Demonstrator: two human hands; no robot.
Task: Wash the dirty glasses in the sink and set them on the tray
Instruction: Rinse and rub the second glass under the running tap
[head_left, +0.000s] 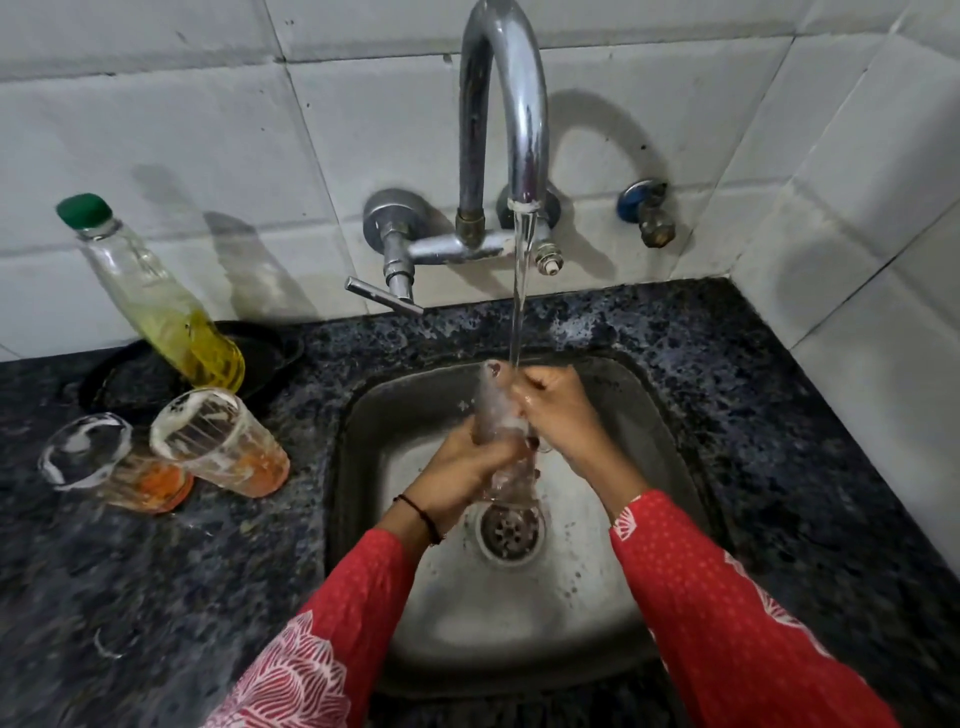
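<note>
1 glass (494, 402) clasped by left grip (467, 462) and right grip (558, 415), clear of sink (371, 415) walls.

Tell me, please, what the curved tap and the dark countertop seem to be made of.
The curved silver tap looks like chromed metal, given its mirror-bright reflections. The dark speckled countertop seems polished granite or an imitation: mottled grain, slight sheen.

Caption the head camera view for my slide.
Left hand and right hand hold a glass under the running tap; two dirty glasses stand on the counter.
</note>
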